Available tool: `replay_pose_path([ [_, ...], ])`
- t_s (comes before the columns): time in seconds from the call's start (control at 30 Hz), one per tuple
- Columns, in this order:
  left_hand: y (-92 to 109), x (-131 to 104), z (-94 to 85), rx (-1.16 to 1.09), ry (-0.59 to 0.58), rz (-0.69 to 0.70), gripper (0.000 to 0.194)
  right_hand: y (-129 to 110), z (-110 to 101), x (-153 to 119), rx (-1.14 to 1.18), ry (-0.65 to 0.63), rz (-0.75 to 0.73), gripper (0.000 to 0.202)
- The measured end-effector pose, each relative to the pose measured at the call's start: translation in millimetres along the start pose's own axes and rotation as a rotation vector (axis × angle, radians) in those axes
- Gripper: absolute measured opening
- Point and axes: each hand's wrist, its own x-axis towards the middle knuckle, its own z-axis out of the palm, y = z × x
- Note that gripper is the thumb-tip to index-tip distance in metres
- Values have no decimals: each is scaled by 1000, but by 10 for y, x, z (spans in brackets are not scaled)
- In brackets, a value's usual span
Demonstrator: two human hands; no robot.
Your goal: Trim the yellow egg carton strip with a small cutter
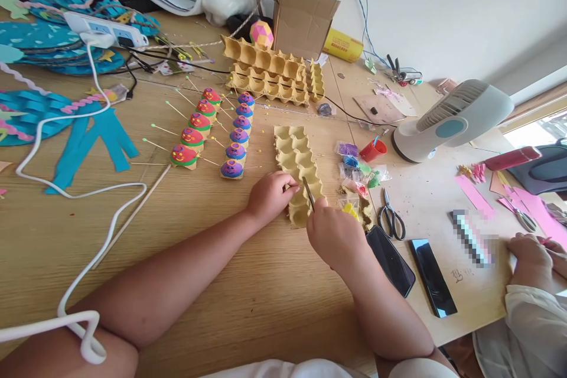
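Observation:
A yellow egg carton strip [297, 142], two cups wide, lies on the table in front of me. My left hand [272, 196] is at its left edge, thumb and fingers closed on the carton's rim. Wrapped in my right hand [334, 230] is a thin dark blade [309, 194], its tip over the carton's cups. The fist hides the handle, so I cannot tell what kind of cutting tool it is. To the left stand a red-and-green painted caterpillar [192, 137] with thin sticks and a purple-and-blue one [239, 136].
More egg cartons [268, 80] lie behind. On the right are clay packets [349, 162], a red cup [373, 150], scissors [390, 215], two phones [432, 277] and a fan [452, 115]. A white cable [95, 192] crosses the left side. Another person's hands [534, 251] are at far right.

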Motion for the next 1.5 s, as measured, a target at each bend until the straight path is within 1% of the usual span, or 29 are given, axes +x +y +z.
replay_pose_path([
  [0.17, 9, 4, -2, -15, 3, -7, 8, 43, -51, -19, 33, -67, 19, 21],
  [0.37, 18, 3, -5, -2, -8, -3, 9, 8, 5, 80, -3, -23, -9, 25],
  [0.5, 10, -1, 2, 4, 0, 3, 8, 21, -25, 31, -24, -48, -27, 25],
  [0.67, 9, 1, 5, 7, 1, 7, 8, 46, -50, -13, 25, -43, 0, 23],
  [0.97, -1, 7, 1, 6, -12, 14, 9, -12, 31, 163, -8, -1, -31, 25],
  [1.03, -4, 8, 2, 7, -15, 13, 8, -22, 32, 185, -11, -9, -42, 26],
  [1.17, -1, 10, 1, 4, -21, 12, 9, -28, 20, 205, 21, -63, -2, 29],
  [1.2, 0, 11, 1, 3, -22, 12, 9, -25, 17, 208, 24, -72, 1, 29],
  [1.37, 7, 7, 4, 8, -12, 14, 9, 29, 7, 199, -2, -63, -72, 31],
  [1.5, 14, -3, 6, -3, -9, 3, 8, 97, 4, 130, 13, -39, -52, 29],
])
